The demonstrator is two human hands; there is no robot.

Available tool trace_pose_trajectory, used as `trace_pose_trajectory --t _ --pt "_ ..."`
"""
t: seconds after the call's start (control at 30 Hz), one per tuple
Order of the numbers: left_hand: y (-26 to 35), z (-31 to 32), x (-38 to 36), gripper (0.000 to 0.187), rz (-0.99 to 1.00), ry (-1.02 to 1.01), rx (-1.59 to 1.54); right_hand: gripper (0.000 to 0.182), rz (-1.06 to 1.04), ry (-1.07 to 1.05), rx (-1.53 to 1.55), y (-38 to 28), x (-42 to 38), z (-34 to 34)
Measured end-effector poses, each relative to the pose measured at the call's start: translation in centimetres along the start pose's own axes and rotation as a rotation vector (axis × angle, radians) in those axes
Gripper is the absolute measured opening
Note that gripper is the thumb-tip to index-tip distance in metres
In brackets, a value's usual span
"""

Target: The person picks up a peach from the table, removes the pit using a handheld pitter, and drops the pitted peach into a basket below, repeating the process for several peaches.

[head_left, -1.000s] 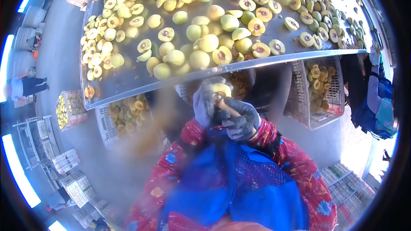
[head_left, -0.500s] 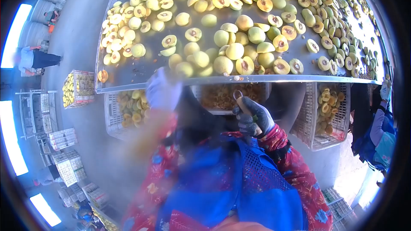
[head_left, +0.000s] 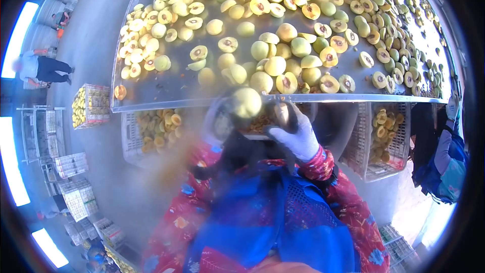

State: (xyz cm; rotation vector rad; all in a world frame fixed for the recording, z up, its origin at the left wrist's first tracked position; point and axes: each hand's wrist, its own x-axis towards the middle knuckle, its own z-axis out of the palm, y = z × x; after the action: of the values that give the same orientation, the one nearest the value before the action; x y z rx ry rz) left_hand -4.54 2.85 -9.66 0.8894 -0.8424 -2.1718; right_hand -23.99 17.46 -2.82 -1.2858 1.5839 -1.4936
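Note:
My left hand, gloved and blurred, is closed around a yellow-green peach just in front of the table's near edge. Close by on the right, my gloved right hand grips a small pitting tool with a tan handle; its ring end is hard to make out now. The two hands are a short gap apart, at chest height. Past them, halved peaches lie on the metal table, several with cut faces and pits showing.
Under the table edge stand a crate of peach halves at left, a container of orange-brown bits in the middle and another crate at right. A co-worker is at far right. Another person stands at left.
My left hand has come back from the table edge with a peach. My right hand has turned, and the tool's ring no longer shows clearly. The person at left has shifted slightly.

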Motion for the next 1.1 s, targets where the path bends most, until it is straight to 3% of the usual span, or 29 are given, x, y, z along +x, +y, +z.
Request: trace_pose_trajectory --t 0.03,0.1,0.2,0.33,0.37,0.4,0.47,0.53,0.6,0.63,0.7,0.73,0.77,0.8,0.83,0.9,0.93,0.97,1.0,1.03,1.07,1.1 --pt "-0.5 1.0 -0.9 0.040 0.339 -0.161 0.467 0.059 0.076 0.008 0.061 -0.5 0.5 0.2" --pt "0.3 4.6 -1.8 0.041 0.243 -0.224 0.531 0.065 0.223 0.017 0.185 -1.7 1.2 0.2" --pt "1.5 7.7 -2.7 0.043 -0.095 -0.196 0.227 0.060 0.174 -0.037 0.136 -0.1 0.4 -0.6" --pt "2.0 9.9 -4.2 0.046 -0.176 -0.226 0.078 0.049 0.386 0.004 0.426 -1.0 0.2 -0.2" --pt "1.1 9.4 -3.8 0.059 -0.115 -0.295 0.034 0.045 0.360 0.002 0.502 -0.3 -0.2 -0.1" --pt "1.4 9.6 -3.8 0.046 -0.070 -0.291 0.078 0.041 0.338 0.002 0.575 0.1 -0.3 0.1" --pt "0.5 8.5 -3.1 0.052 0.187 -0.273 0.501 0.038 0.426 0.065 0.695 -0.5 0.0 0.8" --pt "2.8 9.8 -4.2 0.065 0.285 -0.239 0.807 0.042 0.429 0.002 0.700 1.6 -0.5 0.1" --pt "2.1 9.4 -4.0 0.063 0.640 -0.230 1.166 0.044 0.461 0.016 0.791 3.2 -0.5 -0.1" --pt "1.0 9.0 -4.0 0.062 0.705 -0.172 1.147 0.045 0.531 0.066 0.829 3.1 -0.1 -0.1" --pt "2.0 9.0 -3.8 0.060 0.507 -0.186 0.924 0.046 0.575 0.163 0.789 3.4 0.7 -0.4" --pt "2.3 9.0 -3.9 0.059 0.405 -0.200 0.807 0.040 0.428 0.151 0.492 4.4 1.1 -1.1" --pt "2.9 8.7 -4.3 0.058 0.446 -0.220 0.694 0.035 0.298 0.173 0.130 5.4 1.5 -1.8" --pt "2.5 8.3 -3.9 0.058 0.362 -0.180 0.486 0.031 0.196 0.240 -0.198 6.5 1.9 -2.5" --pt "2.2 7.7 -3.3 0.058 0.294 -0.129 0.270 0.034 0.065 0.372 -0.275 7.6 2.6 -2.4" --pt "1.3 6.5 -1.0 0.054 -0.022 -0.207 -0.317 0.039 -0.013 0.351 -0.471 5.7 1.9 -3.7" --pt "1.9 5.9 -0.8 0.050 -0.133 -0.379 -0.625 0.040 -0.090 0.238 -0.605 3.8 1.6 -3.7" --pt "1.5 5.9 -0.6 0.050 0.141 -0.255 -0.056 0.042 -0.182 0.133 -0.727 1.9 1.4 -3.7" --pt "0.8 6.2 -0.2 0.053 0.217 -0.157 0.080 0.041 -0.414 0.041 -0.886 0.7 0.8 -3.4" --pt "-0.1 6.5 0.1 0.058 0.279 -0.048 0.222 0.039 -0.208 -0.060 -0.707 -1.2 0.6 -2.8" --pt "0.0 7.0 -0.2 0.061 0.155 -0.016 0.090 0.037 -0.015 -0.147 -0.509 -3.0 0.5 -2.1" --pt "0.0 7.5 -0.4 0.065 0.037 0.031 -0.049 0.036 0.043 -0.143 -0.430 -3.4 0.0 -1.4"
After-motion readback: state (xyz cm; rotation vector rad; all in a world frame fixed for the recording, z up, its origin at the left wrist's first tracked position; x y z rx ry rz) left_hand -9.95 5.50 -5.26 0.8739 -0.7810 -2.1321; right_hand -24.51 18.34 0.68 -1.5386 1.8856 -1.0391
